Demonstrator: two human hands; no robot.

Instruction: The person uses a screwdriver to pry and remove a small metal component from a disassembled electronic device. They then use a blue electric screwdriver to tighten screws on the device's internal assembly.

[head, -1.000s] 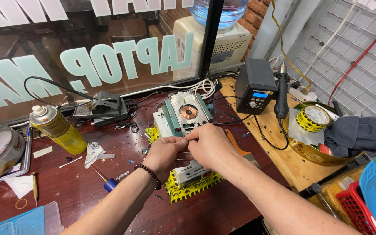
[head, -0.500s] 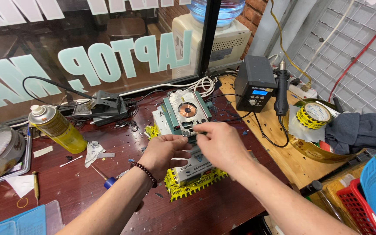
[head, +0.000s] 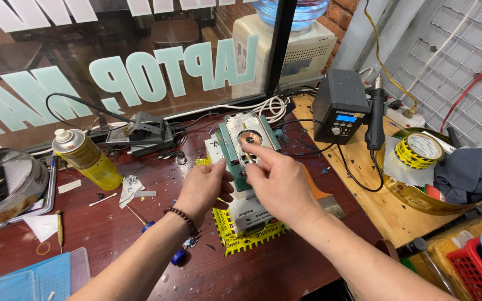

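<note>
Right hand [head: 277,181]: pinches a thin tool tip over the round copper coil [head: 250,137] of the green-framed opened device [head: 249,142].
Left hand [head: 206,187]: loosely curled, steadying the device's edge; holds nothing I can see.
Care: I'd keep the tool shallow, device braced.

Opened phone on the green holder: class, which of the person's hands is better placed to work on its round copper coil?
Right. The right hand has its fingers at the round copper coil, whereas the left hand rests lower, beside the green holder.

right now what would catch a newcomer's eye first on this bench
Two bare hands meet at the bench's middle: the left hand steadies a green-framed holder with a copper coil, while the right hand pokes a thin tool at it. A yellow spray can stands to the left, and a roll of yellow tape lies to the right.
</note>
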